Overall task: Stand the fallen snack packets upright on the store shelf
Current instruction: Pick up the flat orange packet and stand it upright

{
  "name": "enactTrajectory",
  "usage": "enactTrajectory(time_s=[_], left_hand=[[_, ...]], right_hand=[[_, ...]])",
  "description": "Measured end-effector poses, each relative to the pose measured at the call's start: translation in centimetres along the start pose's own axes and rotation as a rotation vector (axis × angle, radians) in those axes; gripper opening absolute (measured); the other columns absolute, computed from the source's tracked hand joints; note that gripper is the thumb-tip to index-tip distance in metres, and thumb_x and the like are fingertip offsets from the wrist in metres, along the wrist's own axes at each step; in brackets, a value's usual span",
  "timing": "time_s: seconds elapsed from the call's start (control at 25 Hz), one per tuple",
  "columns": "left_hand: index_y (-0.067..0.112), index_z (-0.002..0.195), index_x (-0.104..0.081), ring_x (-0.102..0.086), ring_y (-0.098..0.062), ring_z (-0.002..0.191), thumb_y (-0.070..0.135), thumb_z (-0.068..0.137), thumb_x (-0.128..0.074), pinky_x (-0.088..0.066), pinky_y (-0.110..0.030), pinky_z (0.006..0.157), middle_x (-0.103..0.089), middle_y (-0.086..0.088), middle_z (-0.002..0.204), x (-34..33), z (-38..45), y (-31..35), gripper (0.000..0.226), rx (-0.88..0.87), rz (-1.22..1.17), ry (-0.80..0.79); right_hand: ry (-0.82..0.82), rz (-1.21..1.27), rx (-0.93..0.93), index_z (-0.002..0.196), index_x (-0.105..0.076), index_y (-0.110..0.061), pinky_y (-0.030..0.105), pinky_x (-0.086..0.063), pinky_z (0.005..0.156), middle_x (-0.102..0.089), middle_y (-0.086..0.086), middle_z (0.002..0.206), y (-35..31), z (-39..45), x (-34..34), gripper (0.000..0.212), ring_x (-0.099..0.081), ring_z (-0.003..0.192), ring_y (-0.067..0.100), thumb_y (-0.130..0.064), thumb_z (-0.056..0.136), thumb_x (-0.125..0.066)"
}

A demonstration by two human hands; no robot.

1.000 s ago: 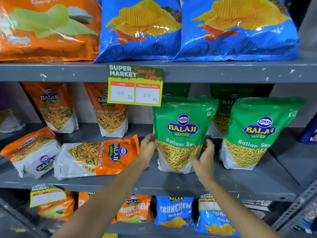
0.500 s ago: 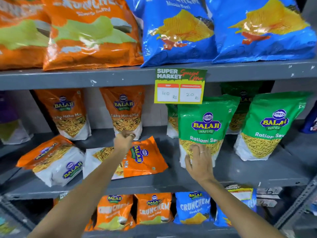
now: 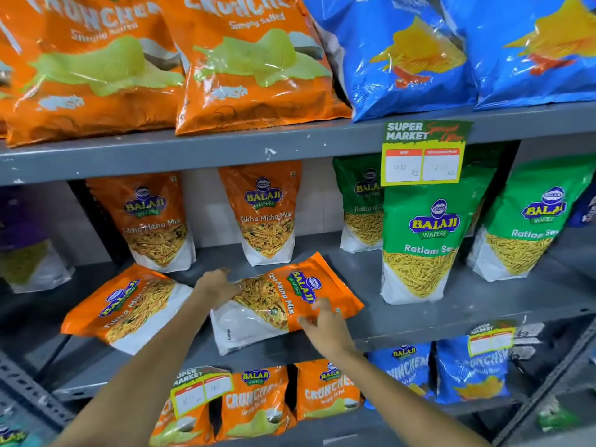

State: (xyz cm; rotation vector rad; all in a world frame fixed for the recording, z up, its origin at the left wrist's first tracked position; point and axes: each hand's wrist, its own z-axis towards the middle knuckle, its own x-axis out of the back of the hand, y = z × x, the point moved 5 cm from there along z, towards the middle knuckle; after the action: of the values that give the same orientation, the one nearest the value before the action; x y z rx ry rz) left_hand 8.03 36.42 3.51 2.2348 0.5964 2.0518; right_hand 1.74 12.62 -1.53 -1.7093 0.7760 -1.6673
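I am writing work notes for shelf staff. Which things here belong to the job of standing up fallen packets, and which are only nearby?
Belong to the job:
- fallen orange packet, with left hand and right hand on it
- second fallen orange packet, untouched
- middle shelf

Only nearby:
- upright green packet
- price tag
- big blue bags above

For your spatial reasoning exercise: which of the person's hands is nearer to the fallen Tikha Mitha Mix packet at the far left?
Left. The left hand sits just right of that fallen packet; the right hand is farther right, across the other fallen packet.
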Motion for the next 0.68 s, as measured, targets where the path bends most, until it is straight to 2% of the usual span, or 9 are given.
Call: enactTrajectory(time_s=[0.08,0.16,0.28,0.36,0.44,0.48,0.52,0.6,0.68], left_hand=[[0.015,0.140,-0.039,-0.041,-0.030,0.134,0.046,0.081,-0.058,-0.036,-0.036,0.108,-0.043,-0.009,0.147,0.1,-0.1,0.5,0.069,-0.042,0.050,-0.032],[0.014,0.136,-0.043,-0.042,-0.029,0.132,0.046,0.078,-0.061,-0.036,-0.035,0.107,-0.045,-0.009,0.145,0.2,-0.4,1.0,0.068,-0.051,0.038,-0.072],[0.004,0.108,-0.063,-0.056,-0.028,0.112,0.052,0.071,-0.065,-0.043,-0.029,0.082,-0.063,-0.009,0.121,-0.7,-1.6,1.2,0.060,-0.005,-0.005,-0.206],[0.004,0.094,-0.065,-0.057,-0.024,0.099,0.052,0.067,-0.071,-0.042,-0.027,0.073,-0.064,-0.004,0.102,-1.9,-3.2,1.5,0.055,0.008,-0.193,-0.322],[0.006,0.113,-0.057,-0.053,-0.023,0.105,0.043,0.071,-0.072,-0.041,-0.030,0.086,-0.054,0.001,0.110,-3.0,-4.9,2.1,0.058,0.049,-0.405,-0.363],[0.008,0.119,-0.052,-0.052,-0.024,0.106,0.039,0.074,-0.071,-0.042,-0.032,0.088,-0.049,-0.001,0.113,-3.3,-6.0,2.4,0.058,0.088,-0.488,-0.373],[0.010,0.116,-0.051,-0.053,-0.024,0.099,0.038,0.074,-0.071,-0.043,-0.031,0.080,-0.048,-0.006,0.111,-3.9,-6.6,2.4,0.054,0.124,-0.552,-0.379],[0.012,0.086,-0.055,-0.048,-0.019,0.067,0.048,0.060,-0.078,-0.032,-0.028,0.057,-0.051,-0.009,0.085,-5.0,-7.8,2.2,0.050,0.203,-0.653,-0.434],[0.014,0.062,-0.052,-0.043,-0.019,0.048,0.052,0.045,-0.084,-0.028,-0.028,0.050,-0.049,-0.009,0.061,-6.2,-8.8,2.0,0.053,0.265,-0.739,-0.452]], right_hand=[[-0.002,0.150,-0.185,0.115,-0.036,-0.017,0.042,-0.058,0.077,-0.068,0.012,0.102,0.4,-0.2,-1.5,0.049,-0.068,0.090,0.032,-0.042,0.081,-0.060],[0.032,0.314,-0.320,0.113,-0.031,-0.016,0.047,-0.059,0.073,-0.067,0.015,0.100,0.7,-0.4,-1.9,0.055,-0.069,0.081,0.033,-0.042,0.077,-0.065],[0.099,0.614,-0.494,0.108,-0.026,-0.017,0.045,-0.060,0.062,-0.060,0.018,0.103,1.1,-0.8,-1.9,0.057,-0.069,0.075,0.038,-0.030,0.075,-0.071],[0.141,0.796,-0.600,0.102,-0.027,-0.017,0.041,-0.058,0.054,-0.056,0.020,0.106,1.6,-1.1,-2.0,0.057,-0.066,0.084,0.042,-0.023,0.071,-0.074],[0.124,0.883,-0.697,0.104,-0.031,-0.012,0.042,-0.056,0.057,-0.055,0.022,0.110,2.2,-1.2,-1.8,0.060,-0.062,0.094,0.043,-0.020,0.068,-0.077],[0.081,0.891,-0.723,0.106,-0.035,-0.009,0.043,-0.055,0.060,-0.057,0.023,0.112,2.3,-1.2,-1.6,0.058,-0.061,0.096,0.042,-0.019,0.068,-0.077],[0.020,0.896,-0.731,0.106,-0.042,-0.006,0.042,-0.053,0.062,-0.059,0.023,0.112,2.3,-1.1,-1.4,0.052,-0.061,0.096,0.041,-0.018,0.068,-0.077],[-0.092,0.901,-0.719,0.104,-0.052,-0.003,0.038,-0.049,0.059,-0.064,0.021,0.105,2.4,-0.9,-1.1,0.045,-0.062,0.091,0.038,-0.014,0.068,-0.076],[-0.156,0.882,-0.683,0.100,-0.057,-0.001,0.037,-0.049,0.057,-0.065,0.019,0.087,2.5,-0.9,-0.4,0.040,-0.062,0.078,0.033,-0.008,0.066,-0.078]])
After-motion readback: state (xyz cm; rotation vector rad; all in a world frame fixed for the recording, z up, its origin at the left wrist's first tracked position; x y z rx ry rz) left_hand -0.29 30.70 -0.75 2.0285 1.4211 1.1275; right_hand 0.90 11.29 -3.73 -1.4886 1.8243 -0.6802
